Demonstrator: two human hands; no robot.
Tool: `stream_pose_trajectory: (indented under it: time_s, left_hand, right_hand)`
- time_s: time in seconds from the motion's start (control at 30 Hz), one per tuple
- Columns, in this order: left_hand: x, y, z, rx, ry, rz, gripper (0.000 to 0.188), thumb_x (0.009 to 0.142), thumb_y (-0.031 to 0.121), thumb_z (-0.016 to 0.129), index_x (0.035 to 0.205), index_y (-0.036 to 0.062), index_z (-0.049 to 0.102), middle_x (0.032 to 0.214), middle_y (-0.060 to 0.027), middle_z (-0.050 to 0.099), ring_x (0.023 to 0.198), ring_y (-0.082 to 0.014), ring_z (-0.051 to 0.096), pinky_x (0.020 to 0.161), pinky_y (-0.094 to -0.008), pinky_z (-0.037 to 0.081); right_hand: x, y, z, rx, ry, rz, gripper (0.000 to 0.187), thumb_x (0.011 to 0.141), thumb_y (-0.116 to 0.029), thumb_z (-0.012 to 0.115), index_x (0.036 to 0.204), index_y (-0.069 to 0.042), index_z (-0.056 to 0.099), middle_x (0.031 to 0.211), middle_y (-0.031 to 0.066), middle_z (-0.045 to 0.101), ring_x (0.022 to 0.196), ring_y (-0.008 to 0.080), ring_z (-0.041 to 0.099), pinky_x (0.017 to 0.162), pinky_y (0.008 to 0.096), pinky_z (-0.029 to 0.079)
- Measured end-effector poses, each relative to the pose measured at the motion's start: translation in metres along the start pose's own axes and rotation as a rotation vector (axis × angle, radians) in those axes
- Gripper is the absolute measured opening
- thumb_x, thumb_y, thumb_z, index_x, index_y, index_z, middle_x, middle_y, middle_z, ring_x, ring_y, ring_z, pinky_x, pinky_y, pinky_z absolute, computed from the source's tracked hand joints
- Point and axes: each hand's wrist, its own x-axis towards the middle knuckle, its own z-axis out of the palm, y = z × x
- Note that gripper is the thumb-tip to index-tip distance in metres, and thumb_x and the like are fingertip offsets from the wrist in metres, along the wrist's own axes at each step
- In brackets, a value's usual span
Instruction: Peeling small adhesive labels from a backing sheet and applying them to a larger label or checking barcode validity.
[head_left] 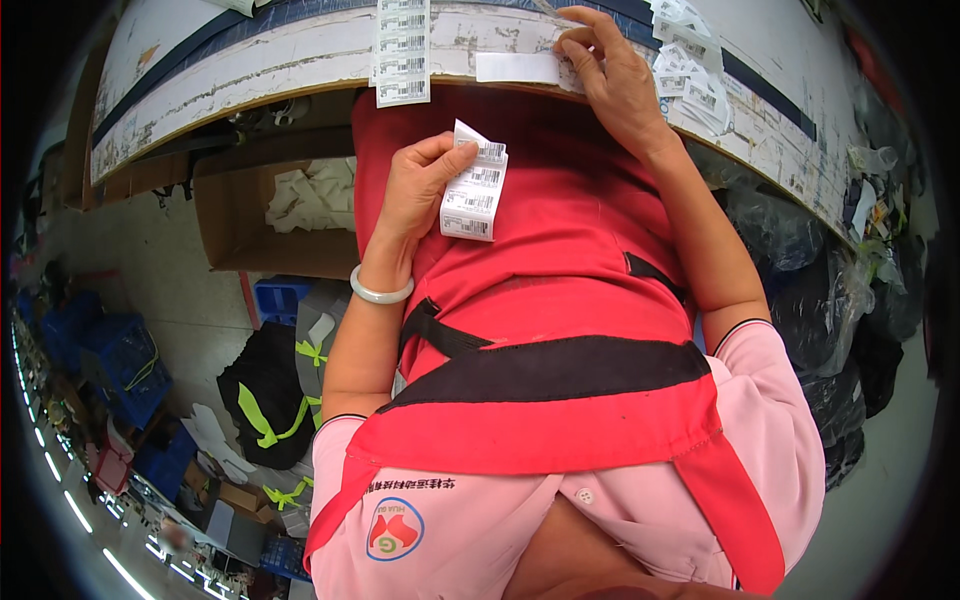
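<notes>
My left hand (425,180) is closed over the red apron, pinching the top of a short strip of white barcode labels (472,200) between thumb and fingers. The strip hangs down and its upper corner is folded. My right hand (615,80) is over the table's near edge with curled fingers. Close to its fingertips is a thin, pale piece, cut off by the upper edge of the picture; what the fingers grip is hard to see. A blank white strip (517,68) lies beside that hand. Further left, a longer strip of barcode labels (403,55) overhangs the table edge.
A heap of loose white labels (695,75) lies on the worn white table (270,65), right of my right hand. Under the table at left stands an open cardboard box (235,215) holding pale material. Dark plastic bags (810,290) sit at right, blue crates (125,365) at left.
</notes>
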Motion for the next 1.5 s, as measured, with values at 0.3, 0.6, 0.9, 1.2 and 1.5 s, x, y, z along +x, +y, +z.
stream_pose_trajectory:
  time_s: [0.3, 0.6, 0.9, 1.2, 1.5]
  left_hand:
    - [-0.002, 0.001, 0.001, -0.001, 0.000, -0.013, 0.015, 0.087, 0.010, 0.065, 0.093, -0.0034, 0.067, 0.083, -0.0054, 0.066, 0.071, -0.0098, 0.062, 0.064, -0.0222, 0.051]
    - [-0.001, 0.000, 0.001, -0.005, 0.000, -0.009, 0.014, 0.087, 0.009, 0.065, 0.093, -0.0032, 0.067, 0.083, -0.0055, 0.066, 0.072, -0.0099, 0.062, 0.064, -0.0222, 0.051]
    - [0.000, -0.001, -0.001, -0.002, 0.000, -0.015, 0.013, 0.087, 0.009, 0.066, 0.092, -0.0029, 0.067, 0.081, -0.0048, 0.066, 0.069, -0.0091, 0.061, 0.063, -0.0216, 0.050]
    - [-0.001, 0.000, 0.000, -0.004, 0.010, -0.024, 0.013, 0.087, 0.009, 0.066, 0.092, -0.0031, 0.067, 0.082, -0.0054, 0.066, 0.069, -0.0090, 0.062, 0.062, -0.0215, 0.050]
    - [-0.001, 0.000, -0.001, -0.021, 0.009, -0.041, 0.014, 0.087, 0.009, 0.066, 0.093, -0.0031, 0.067, 0.082, -0.0058, 0.066, 0.069, -0.0095, 0.062, 0.062, -0.0217, 0.050]
  right_hand:
    - [-0.001, 0.006, 0.006, 0.006, 0.047, -0.061, 0.030, 0.090, 0.000, 0.050, 0.119, -0.006, 0.049, 0.079, 0.0097, 0.060, 0.071, 0.0201, 0.059, 0.066, 0.0294, 0.047]
    - [-0.006, 0.002, 0.008, -0.025, 0.067, -0.063, 0.031, 0.089, 0.001, 0.052, 0.119, -0.005, 0.049, 0.078, 0.0093, 0.058, 0.068, 0.0195, 0.057, 0.064, 0.0295, 0.047]
    - [-0.007, -0.011, 0.010, -0.096, 0.045, -0.203, 0.048, 0.081, -0.003, 0.064, 0.126, -0.007, 0.047, 0.091, 0.0115, 0.058, 0.085, 0.0257, 0.057, 0.077, 0.0353, 0.046]
    - [-0.005, -0.007, 0.052, -0.265, -0.014, -0.280, 0.068, 0.069, -0.019, 0.078, 0.129, -0.019, 0.046, 0.101, 0.0069, 0.061, 0.101, 0.0287, 0.053, 0.091, 0.0400, 0.042]
    - [-0.001, -0.024, 0.046, -0.228, -0.045, -0.200, 0.062, 0.073, -0.006, 0.072, 0.129, -0.009, 0.045, 0.100, 0.0123, 0.058, 0.099, 0.0314, 0.053, 0.089, 0.0408, 0.041]
